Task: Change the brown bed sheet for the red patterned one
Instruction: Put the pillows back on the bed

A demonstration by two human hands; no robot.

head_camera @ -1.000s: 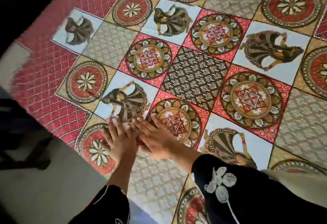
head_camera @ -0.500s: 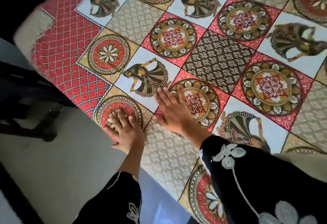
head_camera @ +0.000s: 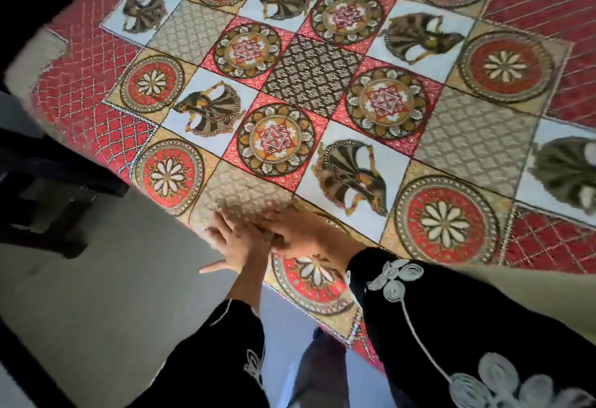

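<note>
Red sheet (head_camera: 322, 85) lies spread over the bed (head_camera: 29, 59), with both hands at its near edge.
Left hand (head_camera: 237, 246) and right hand (head_camera: 301, 235) lie flat and touching, fingers straight though blurred, left thumb splayed, likely pressing creases outward. No brown sheet shows.

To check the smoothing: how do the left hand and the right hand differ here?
The left hand sits at the edge of the red patterned sheet; the right hand lies further in. The left hand's thumb sticks out over the floor; the right hand's cannot be made out. Both press flat, fingers straight.
</note>
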